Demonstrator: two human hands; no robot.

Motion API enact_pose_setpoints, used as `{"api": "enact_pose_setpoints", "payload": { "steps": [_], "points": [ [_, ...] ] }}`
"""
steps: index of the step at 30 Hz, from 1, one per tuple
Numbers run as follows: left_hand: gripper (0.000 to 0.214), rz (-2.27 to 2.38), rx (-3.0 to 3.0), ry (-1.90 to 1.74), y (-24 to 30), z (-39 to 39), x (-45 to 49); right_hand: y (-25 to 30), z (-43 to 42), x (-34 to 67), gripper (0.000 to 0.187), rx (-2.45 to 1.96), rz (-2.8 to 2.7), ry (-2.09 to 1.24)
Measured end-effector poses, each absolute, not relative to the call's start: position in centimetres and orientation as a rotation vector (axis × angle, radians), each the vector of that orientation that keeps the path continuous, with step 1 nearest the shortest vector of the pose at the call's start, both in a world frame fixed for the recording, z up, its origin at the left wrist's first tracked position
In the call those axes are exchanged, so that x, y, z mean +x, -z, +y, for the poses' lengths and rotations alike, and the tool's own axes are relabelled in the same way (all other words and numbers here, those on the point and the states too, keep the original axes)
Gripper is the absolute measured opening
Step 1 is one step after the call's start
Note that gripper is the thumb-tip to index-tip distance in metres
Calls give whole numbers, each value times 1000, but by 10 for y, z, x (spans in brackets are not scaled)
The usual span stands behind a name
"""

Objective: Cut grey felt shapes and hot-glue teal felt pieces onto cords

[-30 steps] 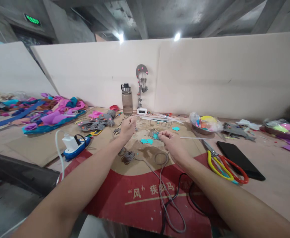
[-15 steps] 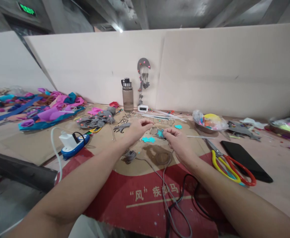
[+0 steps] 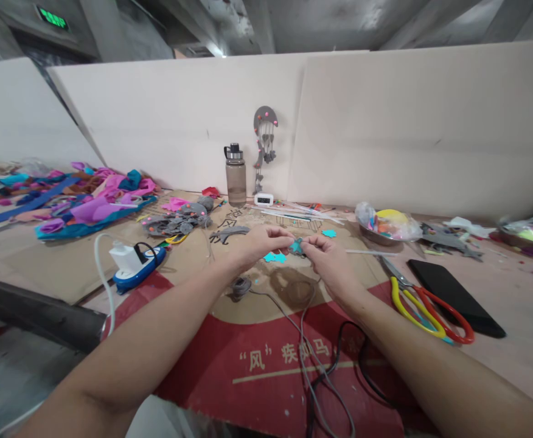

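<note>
Between my two hands is a small star-shaped piece (image 3: 296, 246), turquoise on top with a grey edge. My right hand (image 3: 328, 258) pinches its right side between thumb and fingertips. My left hand (image 3: 266, 244) has its fingertips closed at the star's left side; whether they also hold something small is hidden. Two flat turquoise stars (image 3: 275, 258) lie on the cardboard just below my left fingers. Another turquoise star (image 3: 329, 233) rests beyond my right hand. A small bundle of grey cord (image 3: 241, 287) sits nearer to me, with a strand running toward the front edge.
Scissors (image 3: 424, 307) with yellow and red handles and a black phone (image 3: 456, 297) lie to the right. A bottle (image 3: 236, 176) stands at the back beside a small white clock (image 3: 263, 199). At left are a power strip (image 3: 139, 267) and felt scraps (image 3: 97, 210).
My left hand has moved right, bringing its fingertips to the star. My right hand keeps its pinch on the star. The view has shifted very slightly.
</note>
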State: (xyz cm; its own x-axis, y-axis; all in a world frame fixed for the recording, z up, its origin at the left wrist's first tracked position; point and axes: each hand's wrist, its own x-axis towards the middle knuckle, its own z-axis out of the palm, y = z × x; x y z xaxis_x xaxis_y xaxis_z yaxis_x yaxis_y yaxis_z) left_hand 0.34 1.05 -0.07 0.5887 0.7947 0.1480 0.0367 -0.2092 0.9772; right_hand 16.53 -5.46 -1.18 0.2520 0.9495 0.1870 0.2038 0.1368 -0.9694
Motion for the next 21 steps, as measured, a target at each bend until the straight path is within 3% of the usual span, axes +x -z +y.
{"api": "enact_pose_setpoints", "payload": {
  "steps": [21],
  "points": [
    [22,742,1822,-783,6,16,3,9,-57,163,28,-1394,-1348,-671]
  ]
}}
